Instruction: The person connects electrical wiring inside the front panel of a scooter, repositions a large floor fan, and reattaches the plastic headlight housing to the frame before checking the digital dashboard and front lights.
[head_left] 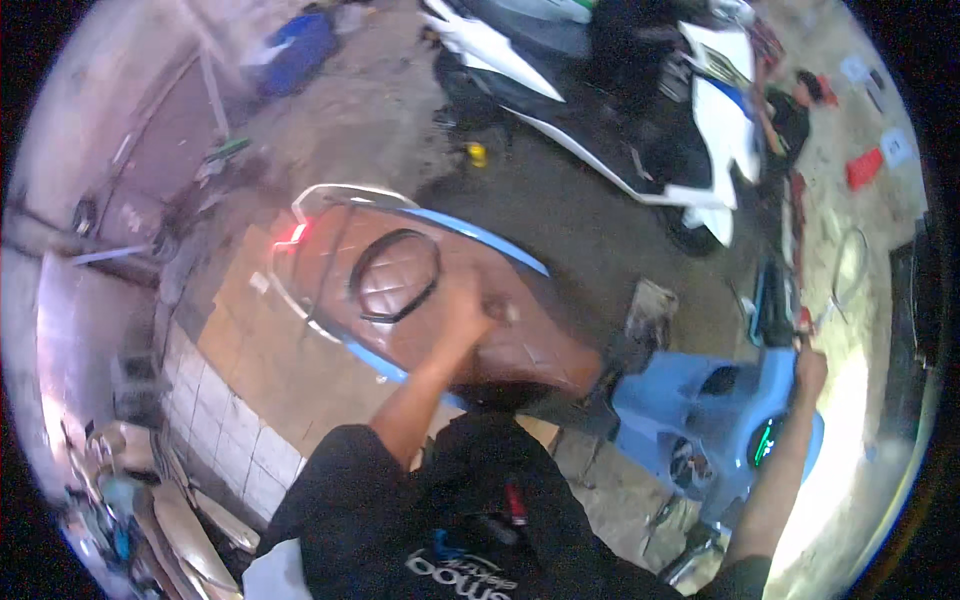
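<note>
A light blue scooter (660, 385) stands across in front of me, its long brown quilted seat (540, 350) to the left and its handlebar to the right. My left hand (482, 312) is over the middle of the seat, its fingers smeared by motion. A black belt-like loop (437, 265) lies on the seat's rear half, left of that hand. My right hand (810, 368) is closed at the handlebar, beside the black far grip (775, 305); its fingertips are partly hidden. Below my right forearm, the round dashboard display (767, 443) glows green.
A red tail light (293, 236) is lit, and bright light spills over the floor at right. Beyond stands a white and black scooter (600, 165) with a person (790, 125) beside it. A blue container (295, 52) is at far left; another two-wheeler (170, 510) is at near left.
</note>
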